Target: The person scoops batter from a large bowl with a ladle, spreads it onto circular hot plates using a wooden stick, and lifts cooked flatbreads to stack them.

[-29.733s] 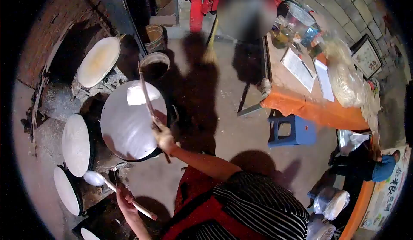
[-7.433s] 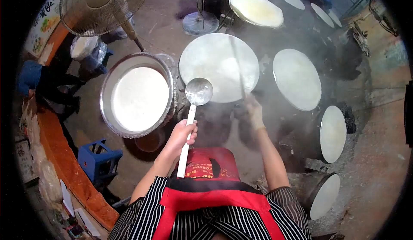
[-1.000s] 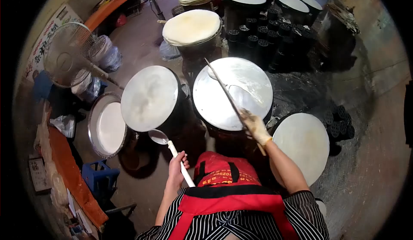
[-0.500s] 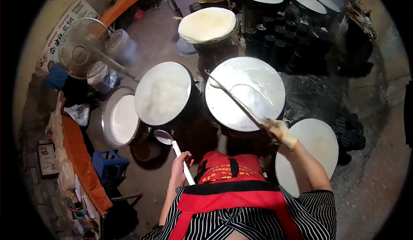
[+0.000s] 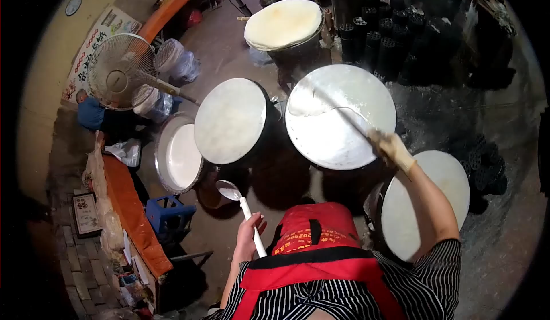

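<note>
My left hand (image 5: 248, 235) is closed round the white handle of a ladle (image 5: 229, 190), whose bowl points away from me above the floor. On my right hand (image 5: 395, 150) is a pale work glove, and its fingers wrap the end of a long stick-like spreader (image 5: 355, 120). The spreader reaches across a round griddle (image 5: 321, 148) with wet white batter (image 5: 309, 103) on its far left part; its far end is blurred. Left of that stands a second griddle covered by a pale flat sheet (image 5: 230, 122). Under my right forearm is a third covered round (image 5: 438, 188).
A basin of white batter (image 5: 184, 156) stands at the left, near a standing fan (image 5: 117, 79) and a blue stool (image 5: 169, 216). Beyond the griddles sits a stack of flatbreads (image 5: 283, 25). Black coal briquettes (image 5: 387, 50) are piled at the back right. A person (image 5: 91, 111) is at far left.
The view has shifted, so most things appear further right or lower. My right hand has swung the spreader across the griddle, and the batter's edge has changed shape. My left hand keeps the ladle.
</note>
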Demonstrator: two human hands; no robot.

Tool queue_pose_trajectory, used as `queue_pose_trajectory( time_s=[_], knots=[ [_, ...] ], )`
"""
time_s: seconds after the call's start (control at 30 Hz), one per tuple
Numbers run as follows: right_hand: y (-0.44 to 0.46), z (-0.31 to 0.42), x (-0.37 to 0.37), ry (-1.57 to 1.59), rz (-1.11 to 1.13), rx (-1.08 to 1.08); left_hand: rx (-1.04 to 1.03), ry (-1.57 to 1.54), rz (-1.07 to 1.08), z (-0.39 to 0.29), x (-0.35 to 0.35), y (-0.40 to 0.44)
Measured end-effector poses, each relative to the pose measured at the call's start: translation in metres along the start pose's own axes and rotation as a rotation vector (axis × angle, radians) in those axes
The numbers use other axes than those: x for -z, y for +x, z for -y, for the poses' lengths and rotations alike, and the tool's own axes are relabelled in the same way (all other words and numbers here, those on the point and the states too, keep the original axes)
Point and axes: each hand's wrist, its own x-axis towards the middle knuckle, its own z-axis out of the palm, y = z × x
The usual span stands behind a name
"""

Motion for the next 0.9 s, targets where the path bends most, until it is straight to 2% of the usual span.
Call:
queue_pose_trajectory(
  time_s=[0.03, 0.1, 0.13, 0.17, 0.23, 0.3, 0.33, 0.4, 0.47, 0.5, 0.57, 0.63, 0.7, 0.73, 0.77, 0.83, 0.9],
  knots=[
    [-0.009, 0.046, -0.002, 0.030, -0.047, -0.217, 0.011, -0.012, 0.014, 0.001, 0.002, 0.000],
    [0.007, 0.047, -0.019, -0.105, -0.066, 0.025, 0.008, -0.011, 0.007, -0.001, 0.002, 0.002],
    [0.003, 0.043, -0.028, -0.110, -0.012, 0.243, 0.001, -0.004, 0.001, -0.001, 0.003, 0.003],
    [-0.017, 0.034, -0.020, 0.011, 0.239, -0.144, -0.011, 0.005, 0.001, -0.002, 0.003, 0.007],
    [-0.040, -0.032, -0.036, -0.069, 0.190, 0.195, -0.008, 0.038, 0.048, -0.005, 0.004, 0.016],
    [-0.094, -0.033, -0.044, 0.287, 0.189, 0.059, 0.008, 0.065, 0.128, -0.009, 0.011, 0.028],
    [-0.099, -0.060, -0.048, 0.333, 0.179, 0.064, 0.004, 0.098, 0.156, -0.013, 0.009, 0.031],
    [-0.127, -0.022, -0.063, 0.548, -0.098, -0.120, 0.024, 0.160, 0.229, -0.024, 0.007, 0.041],
    [-0.107, -0.033, -0.099, 0.598, -0.538, -0.111, 0.018, 0.225, 0.313, -0.035, 0.012, 0.055],
    [-0.116, -0.018, -0.110, 0.558, -0.491, -0.212, -0.007, 0.268, 0.341, -0.043, 0.013, 0.059],
    [-0.133, -0.013, -0.133, 0.513, -0.313, -0.140, -0.053, 0.351, 0.395, -0.062, 0.014, 0.064],
    [-0.178, 0.014, -0.159, 0.417, -0.170, -0.288, -0.071, 0.427, 0.473, -0.080, 0.026, 0.079],
    [-0.224, 0.027, -0.192, 0.415, -0.195, -0.335, -0.064, 0.484, 0.539, -0.098, 0.045, 0.098],
    [-0.233, -0.026, -0.216, 0.471, -0.248, -0.268, -0.053, 0.500, 0.566, -0.107, 0.055, 0.103],
    [-0.254, -0.046, -0.234, 0.479, -0.272, -0.151, -0.044, 0.506, 0.572, -0.113, 0.065, 0.110],
    [-0.257, -0.061, -0.282, 0.752, -0.388, -0.120, -0.032, 0.510, 0.584, -0.121, 0.088, 0.127],
    [-0.223, -0.010, -0.326, 1.501, -0.046, 0.186, -0.028, 0.477, 0.569, -0.126, 0.116, 0.140]
  ],
)
